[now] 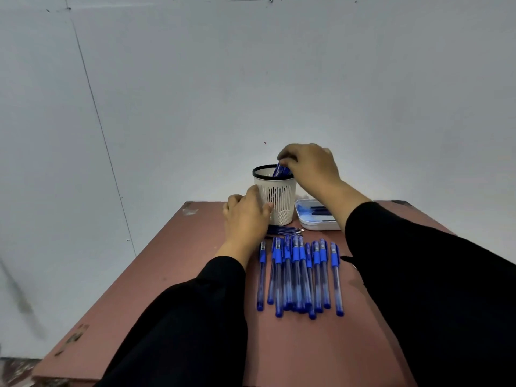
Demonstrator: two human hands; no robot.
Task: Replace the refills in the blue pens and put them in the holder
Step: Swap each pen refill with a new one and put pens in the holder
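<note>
Reddish table point(195, 269) carries the white mesh holder point(276, 196). My left hand point(245, 216) curls round the holder's side; my right hand point(310, 163) pinches a blue pen point(281, 171) inside its rim. More blue pens point(300, 275) lie before the holder, refills point(284, 231) between.

- One head-worn view looks forward and down along both arms at the table point(212, 261).
- The holder point(275, 196) sits mid-frame, near; wall point(251, 79) fills the upper half.
</note>
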